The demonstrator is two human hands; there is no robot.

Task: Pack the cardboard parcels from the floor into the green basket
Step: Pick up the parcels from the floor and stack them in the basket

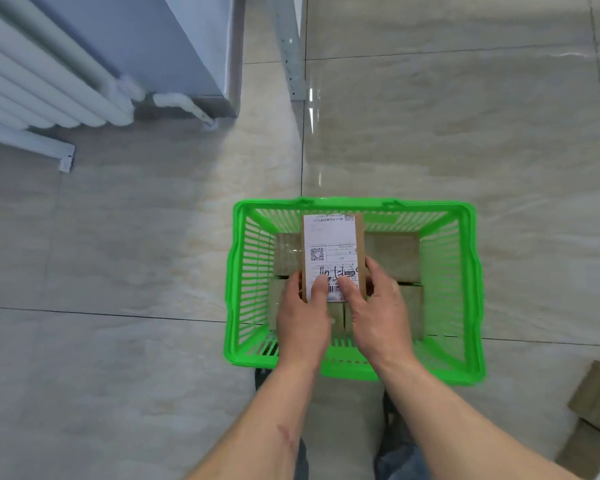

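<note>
A green plastic basket (465, 289) stands on the tiled floor just ahead of me. Several brown cardboard parcels (392, 256) lie flat across its bottom. Above them, inside the basket's opening, I hold a cardboard parcel with a white shipping label (331, 244). My left hand (302, 317) grips its near left edge, thumb on the label. My right hand (378, 306) grips its near right edge, thumb also on the label. More cardboard parcels (596, 396) lie on the floor at the lower right, partly cut off by the frame.
A white radiator (39, 84) and its pipe sit against the wall at upper left. A grey metal cabinet (187, 46) and a metal rack post (291, 57) stand behind the basket. My feet and legs are under my arms.
</note>
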